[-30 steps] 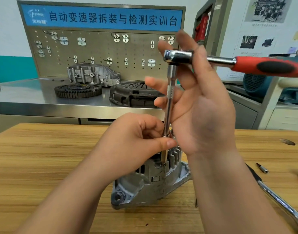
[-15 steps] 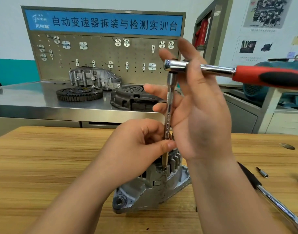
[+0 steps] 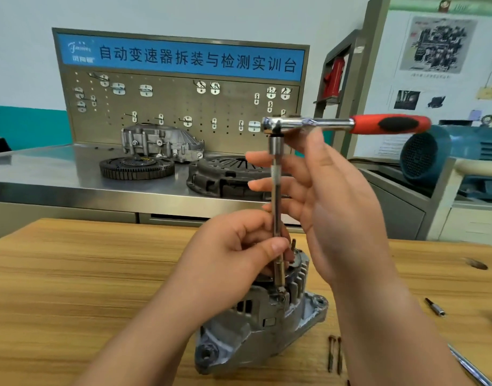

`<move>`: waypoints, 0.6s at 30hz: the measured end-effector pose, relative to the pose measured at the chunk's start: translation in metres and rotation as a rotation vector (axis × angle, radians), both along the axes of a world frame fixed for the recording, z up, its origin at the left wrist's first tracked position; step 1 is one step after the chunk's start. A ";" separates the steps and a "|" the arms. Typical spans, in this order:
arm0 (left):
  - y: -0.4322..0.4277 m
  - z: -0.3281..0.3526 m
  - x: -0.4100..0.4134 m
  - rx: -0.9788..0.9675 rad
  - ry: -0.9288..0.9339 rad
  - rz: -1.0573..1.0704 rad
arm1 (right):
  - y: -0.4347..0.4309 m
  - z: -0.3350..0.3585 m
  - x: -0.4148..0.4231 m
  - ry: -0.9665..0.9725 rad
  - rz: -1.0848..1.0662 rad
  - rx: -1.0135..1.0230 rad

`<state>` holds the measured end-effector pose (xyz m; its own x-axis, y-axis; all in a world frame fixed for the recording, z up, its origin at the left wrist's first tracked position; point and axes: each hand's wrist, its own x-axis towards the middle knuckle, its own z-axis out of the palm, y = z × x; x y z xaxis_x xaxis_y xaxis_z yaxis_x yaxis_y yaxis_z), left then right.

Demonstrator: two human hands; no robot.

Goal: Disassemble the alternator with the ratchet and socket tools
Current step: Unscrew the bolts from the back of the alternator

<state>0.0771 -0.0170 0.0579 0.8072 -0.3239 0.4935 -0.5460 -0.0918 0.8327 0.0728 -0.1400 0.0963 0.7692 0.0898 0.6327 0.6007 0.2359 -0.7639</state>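
1. Blue banner (image 3: 183, 58) over the pegboard (image 3: 169, 107) reads 自动变速器拆装与检测实训台. The logo at its left end is too blurred to read. Posters (image 3: 437, 45) on the right wall: print illegible.
2. Alternator (image 3: 256, 324) stands on the wooden surface (image 3: 72, 288), centre, fins up.
3. Ratchet (image 3: 348, 124) (red-and-black grip) lies level above it, handle pointing right. Extension (image 3: 276, 196) drops upright from its head to the alternator's top.
4. Left hand (image 3: 233, 260) pinches the extension low down, thumb in front, fingers curled behind.
5. Right hand (image 3: 334, 207) is spread, palm toward the extension, fingers just behind it. The topmost finger looks to touch the underside of the ratchet's shank (blurred there).
6. Two rusty bolts (image 3: 334, 355) lie just right of the alternator, a small bit (image 3: 434, 307) farther right.
7. Steel surface (image 3: 44, 174) behind carries a flywheel (image 3: 136, 168), clutch cover (image 3: 225, 176) and housing (image 3: 161, 143).
8. Against half a second ago: the right fingertips then reached above the ratchet head and now sit below it. Left pinch is unchanged. The grip's end, then cut off at the edge, is now in view.
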 end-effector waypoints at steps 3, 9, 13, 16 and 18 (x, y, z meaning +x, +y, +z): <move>0.000 0.000 0.001 -0.106 0.050 0.029 | -0.013 -0.006 0.000 0.021 -0.146 -0.096; 0.006 -0.002 0.008 -0.177 0.009 0.152 | -0.045 -0.046 -0.017 0.077 -0.410 -0.667; 0.011 -0.003 0.010 -0.162 -0.005 0.167 | -0.044 -0.068 -0.027 0.131 -0.500 -0.962; 0.011 -0.003 0.010 -0.167 -0.004 0.167 | -0.036 -0.073 -0.028 0.053 -0.616 -1.077; 0.011 -0.003 0.010 -0.174 0.000 0.160 | -0.029 -0.073 -0.029 0.010 -0.679 -1.116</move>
<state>0.0873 -0.0058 0.0551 0.8415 -0.1021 0.5305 -0.5357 -0.0320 0.8438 0.0440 -0.1694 0.0228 0.8726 0.1530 0.4639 0.3414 -0.8702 -0.3551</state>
